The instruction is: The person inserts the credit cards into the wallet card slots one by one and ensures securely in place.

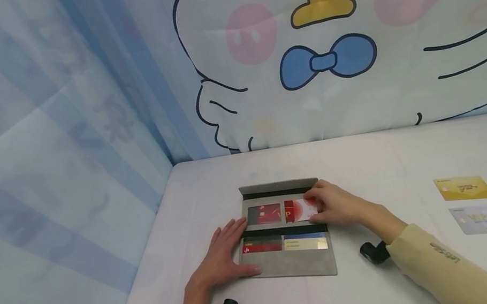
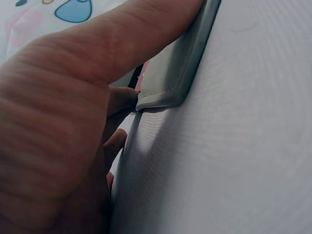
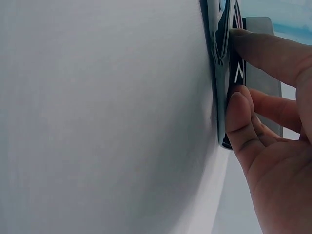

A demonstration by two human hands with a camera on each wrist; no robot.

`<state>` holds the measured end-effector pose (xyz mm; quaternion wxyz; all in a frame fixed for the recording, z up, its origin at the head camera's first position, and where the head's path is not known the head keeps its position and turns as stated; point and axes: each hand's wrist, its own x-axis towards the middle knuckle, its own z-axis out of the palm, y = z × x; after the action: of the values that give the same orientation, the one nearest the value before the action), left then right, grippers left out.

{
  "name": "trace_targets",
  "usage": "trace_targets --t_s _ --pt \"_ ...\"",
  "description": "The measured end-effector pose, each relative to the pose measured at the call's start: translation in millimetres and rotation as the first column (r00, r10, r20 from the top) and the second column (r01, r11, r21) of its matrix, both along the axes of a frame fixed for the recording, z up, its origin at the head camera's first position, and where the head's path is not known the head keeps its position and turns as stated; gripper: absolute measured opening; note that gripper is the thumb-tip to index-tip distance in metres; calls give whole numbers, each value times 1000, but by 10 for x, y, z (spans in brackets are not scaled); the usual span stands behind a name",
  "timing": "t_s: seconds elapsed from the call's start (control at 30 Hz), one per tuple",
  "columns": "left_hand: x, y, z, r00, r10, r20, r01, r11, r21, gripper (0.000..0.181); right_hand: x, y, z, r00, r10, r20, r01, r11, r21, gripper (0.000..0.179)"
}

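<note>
A grey card wallet [image 1: 293,269] lies unfolded on the white-covered table. My right hand [image 1: 338,205] pinches a red-and-white VIP card [image 1: 302,209] by its right end, thumb at the lower edge and fingers at the upper. That card sits at the upper right pocket, beside a dark red card [image 1: 268,213] in the upper left one. Along the lower row are a red-and-grey card [image 1: 262,247] and a cream-and-blue card [image 1: 305,242]. My left hand [image 1: 223,257] rests on the wallet's left edge with fingers extended and thumb at the lower left corner.
Over on the right side of the table [image 1: 393,278] lie a gold card [image 1: 465,188] and, just below it, a silver VIP card [image 1: 482,218]. A curtain [image 1: 48,126] hangs along the left, and a cartoon-print cloth [image 1: 338,108] covers the back.
</note>
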<state>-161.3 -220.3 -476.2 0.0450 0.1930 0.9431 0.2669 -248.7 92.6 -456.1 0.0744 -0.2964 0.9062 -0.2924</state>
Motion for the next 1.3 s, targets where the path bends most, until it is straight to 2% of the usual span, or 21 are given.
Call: trace_targets --t_s 0.23,0.53,0.7,1.0,1.3 --pt "-13 -5 -23 1000 12 16 -11 1000 -16 103 -14 -51 12 999 42 -33 -42 999 0 50" --pt "-18 -12 -34 1000 11 17 -11 1000 -17 103 -8 2 34 999 27 31 -27 999 -17 50" --pt "-12 -25 -38 1000 16 9 -16 1000 -20 102 0 11 50 998 46 35 -45 999 -25 50" --pt "0 -41 -56 1000 7 -10 -7 1000 -14 101 -23 -60 27 995 99 22 -97 994 -47 49" --pt "-14 -24 -53 1000 14 2 -14 1000 -19 102 -25 -141 28 994 110 -15 -110 993 -36 48"
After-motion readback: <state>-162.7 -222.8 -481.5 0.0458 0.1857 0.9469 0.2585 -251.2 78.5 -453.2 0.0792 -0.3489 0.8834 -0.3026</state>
